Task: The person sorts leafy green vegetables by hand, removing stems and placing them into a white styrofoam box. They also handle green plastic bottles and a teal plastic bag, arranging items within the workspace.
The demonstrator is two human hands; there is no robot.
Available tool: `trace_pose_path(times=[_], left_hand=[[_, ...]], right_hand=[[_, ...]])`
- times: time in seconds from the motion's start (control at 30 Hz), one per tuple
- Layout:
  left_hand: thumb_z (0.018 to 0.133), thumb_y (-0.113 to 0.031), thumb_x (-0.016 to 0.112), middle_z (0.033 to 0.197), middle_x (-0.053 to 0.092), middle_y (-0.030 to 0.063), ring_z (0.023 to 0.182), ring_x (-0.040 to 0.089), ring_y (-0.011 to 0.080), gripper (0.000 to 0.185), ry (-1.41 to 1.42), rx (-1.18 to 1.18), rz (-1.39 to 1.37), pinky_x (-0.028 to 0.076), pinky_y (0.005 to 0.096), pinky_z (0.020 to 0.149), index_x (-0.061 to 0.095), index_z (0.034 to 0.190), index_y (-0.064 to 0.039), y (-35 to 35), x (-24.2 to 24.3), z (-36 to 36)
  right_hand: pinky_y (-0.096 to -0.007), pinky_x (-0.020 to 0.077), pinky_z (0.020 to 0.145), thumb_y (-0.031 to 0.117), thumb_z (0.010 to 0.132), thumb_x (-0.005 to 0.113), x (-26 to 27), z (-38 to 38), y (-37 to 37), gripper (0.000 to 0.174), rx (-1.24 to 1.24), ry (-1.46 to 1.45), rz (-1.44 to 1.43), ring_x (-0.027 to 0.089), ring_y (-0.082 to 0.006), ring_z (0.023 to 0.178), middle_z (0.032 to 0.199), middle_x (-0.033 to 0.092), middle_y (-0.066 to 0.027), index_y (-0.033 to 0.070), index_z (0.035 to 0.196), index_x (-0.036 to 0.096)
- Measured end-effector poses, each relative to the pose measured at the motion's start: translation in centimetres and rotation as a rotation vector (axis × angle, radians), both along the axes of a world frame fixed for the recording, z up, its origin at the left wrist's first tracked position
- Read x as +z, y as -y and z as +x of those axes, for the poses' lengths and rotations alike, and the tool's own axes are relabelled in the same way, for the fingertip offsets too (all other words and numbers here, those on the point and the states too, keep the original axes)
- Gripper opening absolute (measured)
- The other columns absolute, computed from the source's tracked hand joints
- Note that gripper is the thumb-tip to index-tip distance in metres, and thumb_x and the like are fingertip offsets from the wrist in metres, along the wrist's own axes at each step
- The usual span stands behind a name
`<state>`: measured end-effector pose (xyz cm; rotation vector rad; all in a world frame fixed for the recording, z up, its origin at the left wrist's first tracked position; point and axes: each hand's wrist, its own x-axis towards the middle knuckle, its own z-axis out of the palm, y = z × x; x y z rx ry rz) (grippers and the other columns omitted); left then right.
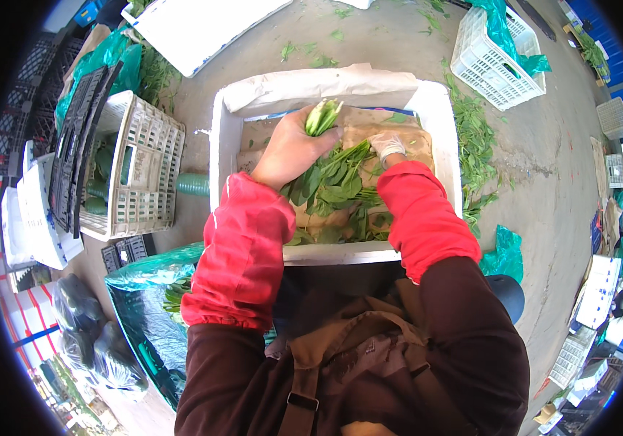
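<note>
In my left hand (295,141) is a bunch of leafy greens with its pale cut stem ends (323,117) pointing up and away from me. The bunch is over a white foam box (446,136) lined with brown paper (417,143). My right hand (389,146), in a thin pale glove, is low inside the box on the right. Its fingers close on the stems of more leafy greens (350,182), though the fingertips are partly hidden. Further greens (363,226) lie along the near wall of the box.
Left of the box stands a pale plastic crate (151,163) with green rolls in it, a black crate (85,147) leaning on it. A green plastic bag (148,305) holds greens near my left elbow. Loose greens (472,141) litter the floor by another crate (499,60).
</note>
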<state>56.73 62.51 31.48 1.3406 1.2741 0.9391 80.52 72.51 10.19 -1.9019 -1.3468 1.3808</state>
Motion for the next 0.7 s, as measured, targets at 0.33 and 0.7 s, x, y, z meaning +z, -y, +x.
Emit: trace_pose_path(times=[0.33, 0.7], left_hand=[[0.084, -0.016, 0.074, 0.079, 0.068, 0.0068, 0.070, 0.061, 0.0157, 0.027, 0.165, 0.009, -0.162, 0.049, 0.0312, 0.069, 0.068, 0.104, 0.002, 1.1, 2.5, 0.3], [0.086, -0.008, 0.072, 0.075, 0.063, -0.0009, 0.062, 0.052, 0.0072, 0.008, 0.187, 0.280, 0.049, 0.042, 0.0247, 0.057, 0.067, 0.089, -0.002, 2.0, 4.9, -3.5]], right_hand=[[-0.0258, 0.0482, 0.054, 0.028, 0.091, 0.068, 1.6, 0.1, 1.6, 0.024, -0.128, -0.184, -0.107, 0.061, -0.0118, 0.059, 0.077, 0.067, -0.0013, 0.005, 0.099, 0.069], [-0.0233, 0.0455, 0.052, 0.029, 0.092, 0.068, 1.8, -1.7, 0.5, 0.026, -0.076, -0.024, -0.042, 0.061, -0.0108, 0.061, 0.080, 0.068, -0.0010, 0.004, 0.099, 0.071]])
